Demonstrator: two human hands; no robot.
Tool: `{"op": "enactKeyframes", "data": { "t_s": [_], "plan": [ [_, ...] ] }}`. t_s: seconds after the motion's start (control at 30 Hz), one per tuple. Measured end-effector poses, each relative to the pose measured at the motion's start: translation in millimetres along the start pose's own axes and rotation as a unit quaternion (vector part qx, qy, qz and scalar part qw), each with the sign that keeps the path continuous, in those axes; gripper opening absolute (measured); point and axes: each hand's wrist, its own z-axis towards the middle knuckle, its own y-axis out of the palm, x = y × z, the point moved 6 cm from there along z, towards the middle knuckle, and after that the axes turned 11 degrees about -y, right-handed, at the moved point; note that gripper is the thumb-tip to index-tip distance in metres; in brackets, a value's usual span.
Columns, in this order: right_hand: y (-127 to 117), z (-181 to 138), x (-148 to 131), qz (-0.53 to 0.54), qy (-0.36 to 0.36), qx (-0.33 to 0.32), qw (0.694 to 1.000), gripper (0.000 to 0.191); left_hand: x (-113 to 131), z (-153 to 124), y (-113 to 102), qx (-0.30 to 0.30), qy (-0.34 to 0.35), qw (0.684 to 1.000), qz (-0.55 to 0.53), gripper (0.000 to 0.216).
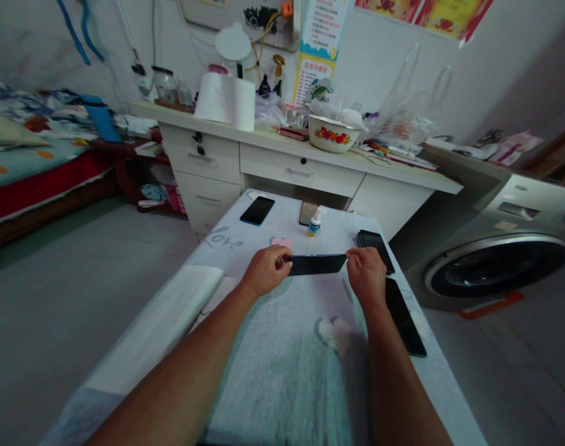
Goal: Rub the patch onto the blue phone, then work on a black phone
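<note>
left hand (266, 270) and right hand (367, 274) pinch opposite ends of the smartphone (317, 265), nearside of the squeeze bottle (314, 224); even, edge-only grip should steady it.

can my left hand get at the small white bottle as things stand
Probably not as is: the left hand grips one end of the dark-screened phone. If freed, the way to the small white bottle looks open, just beyond the phone.
</note>
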Motion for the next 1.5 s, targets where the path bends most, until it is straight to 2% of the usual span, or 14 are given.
{"op": "enactKeyframes", "data": {
  "t_s": [0.1,0.23,0.37,0.57,0.7,0.87,1.03,1.17,1.27,1.37,1.5],
  "plan": [
    [1,0,6,0.02,0.026,0.0,0.999,0.019,-1,0,1,-0.004,0.001,1.0,-0.014,0.019],
    [2,-3,15,0.083,0.107,-0.002,0.991,0.021,1,0,1,-0.004,0.008,1.0,-0.026,0.026],
    [4,-6,20,0.126,0.155,-0.009,0.98,0.024,5,-1,0,-0.005,0.014,0.999,-0.029,0.023],
    [14,-14,36,0.12,0.189,-0.042,0.974,0.029,8,-3,-3,-0.006,0.033,0.999,-0.022,0.017],
    [23,-18,40,0.103,0.198,-0.093,0.97,0.03,8,-3,-2,0.002,0.038,0.999,-0.009,0.016],
    [28,-19,32,0.077,0.182,-0.169,0.966,0.027,9,-3,-2,0.008,0.04,0.999,-0.004,0.016],
    [29,-20,30,0.061,0.173,-0.194,0.964,0.025,8,-3,-2,0.007,0.039,0.999,0.002,0.016],
    [30,-22,38,0.09,0.201,-0.17,0.96,0.026,8,-3,-2,0.008,0.041,0.999,-0.002,0.016],
    [28,-23,41,0.151,0.236,-0.112,0.953,0.028,9,-3,-2,0.01,0.041,0.999,-0.002,0.015],
    [22,-22,39,0.224,0.274,-0.045,0.934,0.029,10,-3,-2,0.007,0.039,0.999,0.0,0.015],
    [17,-20,33,0.32,0.302,0.012,0.898,0.026,11,-3,-2,0.009,0.039,0.999,0.004,0.015]
  ]
}}
